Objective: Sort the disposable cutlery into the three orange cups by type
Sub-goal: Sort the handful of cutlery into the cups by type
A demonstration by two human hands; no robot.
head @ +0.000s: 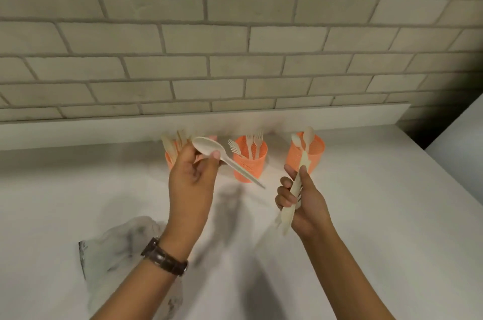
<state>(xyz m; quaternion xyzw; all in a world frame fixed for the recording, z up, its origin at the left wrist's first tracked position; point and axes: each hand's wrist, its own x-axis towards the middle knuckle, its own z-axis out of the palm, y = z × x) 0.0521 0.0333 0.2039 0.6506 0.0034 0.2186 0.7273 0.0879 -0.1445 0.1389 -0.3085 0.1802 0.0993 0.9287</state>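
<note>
Three orange mesh cups stand in a row near the wall. The left cup holds several knives and is partly hidden behind my left hand. Forks stand in the middle cup, spoons in the right cup. My left hand pinches a cream spoon by the neck, bowl to the left, handle pointing down and right across the middle cup. My right hand grips a small bundle of cutlery, just in front of the right cup.
A crumpled clear plastic bag lies on the white counter at the front left, beside my left forearm. A brick wall with a low white ledge rises behind the cups. The counter's right edge runs diagonally at the far right.
</note>
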